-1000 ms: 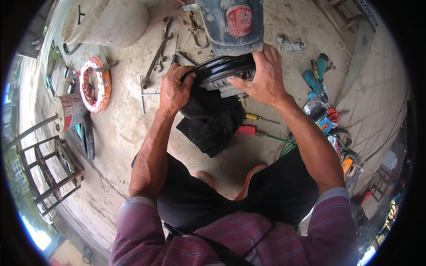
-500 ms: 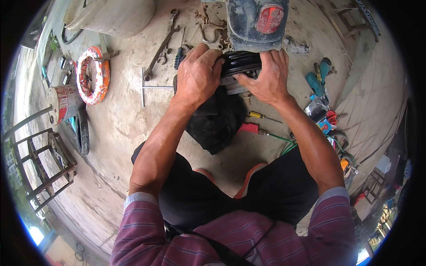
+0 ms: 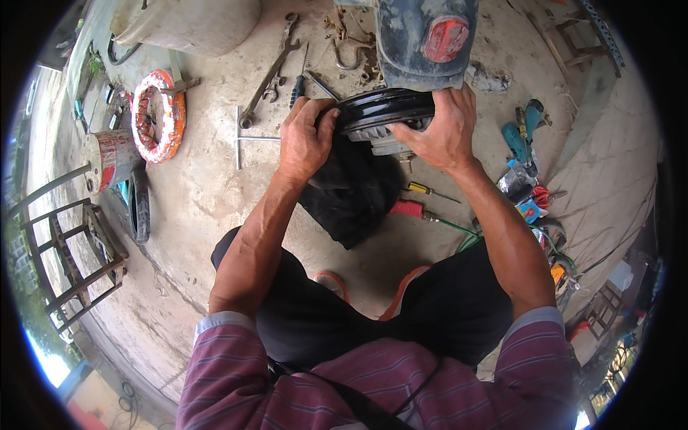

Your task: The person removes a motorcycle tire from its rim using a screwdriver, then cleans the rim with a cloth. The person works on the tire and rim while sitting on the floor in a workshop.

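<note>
Both my hands grip a glossy black wheel [image 3: 380, 107] with a ribbed metal hub beneath, just below the dusty mudguard [image 3: 423, 64] with its red reflector. My left hand [image 3: 307, 136] holds its left side, thumb bent over it. My right hand [image 3: 443, 136] holds the right side, thumb along the lower edge. A rumpled black cloth [image 3: 347, 197] lies under the wheel, partly hidden. Close by are wrenches [image 3: 269, 72], a T-handled tool [image 3: 238, 147] and a yellow-handled screwdriver [image 3: 423, 188].
At left sit an orange-and-white ring [image 3: 174, 129], a paint-smeared can [image 3: 113, 158], a tyre [image 3: 140, 208] and a metal frame [image 3: 75, 261]. A large pale tub [image 3: 186, 25] stands behind. A red tool with green hose [image 3: 408, 208] and teal power tools [image 3: 514, 142] lie rightward.
Over the last second both hands and the wheel have shifted rightward; my left hand first moved up, then came back down and left as the wheel tipped.
</note>
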Demonstrator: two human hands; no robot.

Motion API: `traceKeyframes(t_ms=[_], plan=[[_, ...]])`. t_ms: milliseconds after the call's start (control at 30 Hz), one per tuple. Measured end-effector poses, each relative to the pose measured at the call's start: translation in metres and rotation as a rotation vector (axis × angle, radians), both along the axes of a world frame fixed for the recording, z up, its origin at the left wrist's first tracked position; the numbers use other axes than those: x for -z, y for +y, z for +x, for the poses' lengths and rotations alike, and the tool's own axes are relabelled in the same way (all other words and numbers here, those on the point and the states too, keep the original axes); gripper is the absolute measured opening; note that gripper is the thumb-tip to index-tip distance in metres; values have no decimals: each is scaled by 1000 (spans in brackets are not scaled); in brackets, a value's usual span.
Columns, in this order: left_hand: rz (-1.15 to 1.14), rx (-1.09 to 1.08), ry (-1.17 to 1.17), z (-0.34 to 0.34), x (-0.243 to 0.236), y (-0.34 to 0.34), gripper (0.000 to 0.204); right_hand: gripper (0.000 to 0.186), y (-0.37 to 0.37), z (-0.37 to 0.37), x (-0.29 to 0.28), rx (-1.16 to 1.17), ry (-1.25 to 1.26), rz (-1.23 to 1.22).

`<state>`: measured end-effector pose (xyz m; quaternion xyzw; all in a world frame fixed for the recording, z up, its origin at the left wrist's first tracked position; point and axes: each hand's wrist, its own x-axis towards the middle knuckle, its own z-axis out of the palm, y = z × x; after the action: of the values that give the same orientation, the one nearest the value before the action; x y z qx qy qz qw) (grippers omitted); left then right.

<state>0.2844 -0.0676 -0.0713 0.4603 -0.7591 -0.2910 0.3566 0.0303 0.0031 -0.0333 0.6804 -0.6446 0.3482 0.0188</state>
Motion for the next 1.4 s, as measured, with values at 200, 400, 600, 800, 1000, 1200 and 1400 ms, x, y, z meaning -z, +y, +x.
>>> traceKeyframes(t_ms=[200, 400, 600, 800, 1000, 1200, 1400], plan=[[239, 13, -154, 31, 66, -15, 20, 74, -2, -6, 7, -12, -13, -14], [339, 55, -112, 20, 57, -24, 31, 73, 0, -42, 11, -11, -121, 36], [411, 199, -129, -5, 28, -14, 38, 75, 8, -86, 20, -54, -342, 94], [332, 231, -179, -21, 25, -17, 36, 76, 9, -103, 14, -112, -156, 71], [220, 259, -198, -11, 38, -19, 32, 76, 3, -56, -15, -100, 62, 178], [78, 448, -207, -5, 25, -16, 21, 66, 12, -69, -31, -155, -115, 281], [18, 428, -381, -19, -54, -8, 20, 80, 28, -98, -17, -165, -396, 516]])
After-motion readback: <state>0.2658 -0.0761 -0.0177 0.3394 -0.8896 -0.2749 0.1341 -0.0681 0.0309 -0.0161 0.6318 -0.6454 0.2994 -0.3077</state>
